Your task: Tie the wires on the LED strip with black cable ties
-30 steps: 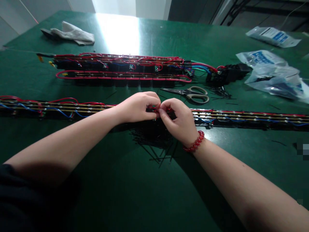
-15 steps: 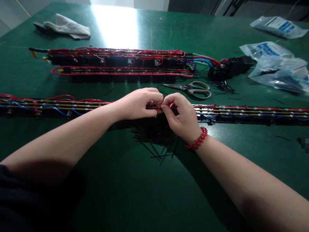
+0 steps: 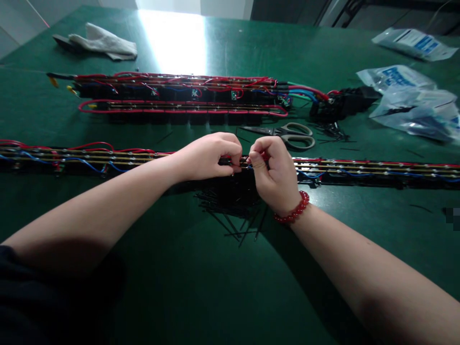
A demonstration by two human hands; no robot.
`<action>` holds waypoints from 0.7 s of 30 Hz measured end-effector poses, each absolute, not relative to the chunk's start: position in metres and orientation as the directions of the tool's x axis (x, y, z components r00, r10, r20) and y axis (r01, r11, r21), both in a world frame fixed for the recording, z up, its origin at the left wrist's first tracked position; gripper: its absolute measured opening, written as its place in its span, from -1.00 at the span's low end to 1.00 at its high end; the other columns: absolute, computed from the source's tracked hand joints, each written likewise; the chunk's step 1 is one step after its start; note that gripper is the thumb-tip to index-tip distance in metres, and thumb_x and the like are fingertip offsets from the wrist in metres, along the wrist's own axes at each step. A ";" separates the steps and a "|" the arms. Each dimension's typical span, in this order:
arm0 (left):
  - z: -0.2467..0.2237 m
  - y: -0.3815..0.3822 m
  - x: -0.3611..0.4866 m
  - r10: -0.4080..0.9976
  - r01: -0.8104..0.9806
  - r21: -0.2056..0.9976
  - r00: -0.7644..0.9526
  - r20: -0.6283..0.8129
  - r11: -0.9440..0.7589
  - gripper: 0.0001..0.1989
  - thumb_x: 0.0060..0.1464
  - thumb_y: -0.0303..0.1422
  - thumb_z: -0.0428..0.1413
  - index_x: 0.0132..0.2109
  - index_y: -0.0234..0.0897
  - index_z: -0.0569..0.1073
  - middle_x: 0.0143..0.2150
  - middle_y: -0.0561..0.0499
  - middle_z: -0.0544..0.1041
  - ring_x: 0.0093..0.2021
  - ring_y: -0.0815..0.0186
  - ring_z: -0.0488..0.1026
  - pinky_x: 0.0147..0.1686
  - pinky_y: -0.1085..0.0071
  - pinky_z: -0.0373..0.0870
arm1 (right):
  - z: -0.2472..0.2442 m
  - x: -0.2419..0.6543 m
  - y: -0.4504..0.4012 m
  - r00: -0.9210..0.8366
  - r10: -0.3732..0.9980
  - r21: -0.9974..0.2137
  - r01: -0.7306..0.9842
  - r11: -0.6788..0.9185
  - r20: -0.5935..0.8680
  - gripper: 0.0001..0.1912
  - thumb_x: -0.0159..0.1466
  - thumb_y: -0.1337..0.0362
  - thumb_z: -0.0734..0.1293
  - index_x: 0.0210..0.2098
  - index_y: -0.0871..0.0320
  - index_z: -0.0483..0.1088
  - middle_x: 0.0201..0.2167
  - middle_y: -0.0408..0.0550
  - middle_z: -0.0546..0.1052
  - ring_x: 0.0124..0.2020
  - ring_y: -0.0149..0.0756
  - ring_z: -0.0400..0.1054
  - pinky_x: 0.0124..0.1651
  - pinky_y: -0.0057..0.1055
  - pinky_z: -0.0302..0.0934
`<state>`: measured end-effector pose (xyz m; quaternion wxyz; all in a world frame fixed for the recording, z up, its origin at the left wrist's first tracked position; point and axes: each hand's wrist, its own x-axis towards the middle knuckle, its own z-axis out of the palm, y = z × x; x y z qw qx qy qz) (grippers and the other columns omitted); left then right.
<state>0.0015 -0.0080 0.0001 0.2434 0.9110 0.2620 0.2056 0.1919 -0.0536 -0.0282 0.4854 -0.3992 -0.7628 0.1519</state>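
A long black strip with brass-coloured rods and red and blue wires (image 3: 359,168) runs across the table under both hands. My left hand (image 3: 212,154) is closed over its middle, with thumb and bent fingertips pinched at the wiring. Just to the right, my right hand (image 3: 276,173), with a red bead bracelet (image 3: 294,210) at the wrist, is closed in a pinch above the strip. What its fingertips hold is too small to make out. A small gap parts the two hands. Below them lies a pile of thin black cable ties (image 3: 233,215).
Scissors (image 3: 276,130) lie just beyond my hands. Farther back sits a second wired assembly (image 3: 179,93) with a black connector (image 3: 345,101). Plastic bags (image 3: 413,112) are at the right, and a grey cloth (image 3: 108,45) is at the far left.
My right hand has moved slightly right, so its fingertips are now apart from my left hand. My left hand stays nearly where it was on the strip.
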 end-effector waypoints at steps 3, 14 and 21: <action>-0.001 -0.008 0.001 0.568 0.379 0.537 0.786 0.244 -0.754 -0.95 0.05 -0.48 0.18 -0.37 -0.30 0.47 -0.22 0.00 0.48 -0.20 0.34 0.44 -0.17 0.39 0.37 | -0.025 0.192 -0.055 -0.226 0.765 -0.643 0.429 0.634 0.603 -0.92 0.39 0.29 0.23 -0.28 0.08 0.25 -0.36 -0.17 0.36 -0.37 -0.39 0.26 -0.32 -0.37 0.16; -0.003 -0.010 0.002 0.574 0.419 0.471 0.778 0.254 -0.776 -0.94 0.05 -0.45 0.12 -0.29 -0.30 0.47 -0.17 -0.05 0.49 -0.15 0.26 0.42 -0.12 0.32 0.37 | -0.025 0.191 -0.054 -0.316 0.746 -0.567 0.497 0.657 0.587 -0.94 0.32 0.33 0.26 -0.31 0.08 0.30 -0.34 -0.12 0.46 -0.30 -0.30 0.34 -0.20 -0.30 0.24; 0.000 -0.008 0.001 0.560 0.383 0.517 0.792 0.243 -0.766 -0.93 0.09 -0.44 0.14 -0.37 -0.30 0.44 -0.22 -0.02 0.48 -0.20 0.31 0.43 -0.16 0.37 0.35 | -0.029 0.194 -0.053 -0.294 0.725 -0.552 0.491 0.673 0.623 -0.93 0.34 0.34 0.26 -0.30 0.09 0.29 -0.35 -0.12 0.44 -0.30 -0.33 0.32 -0.23 -0.33 0.22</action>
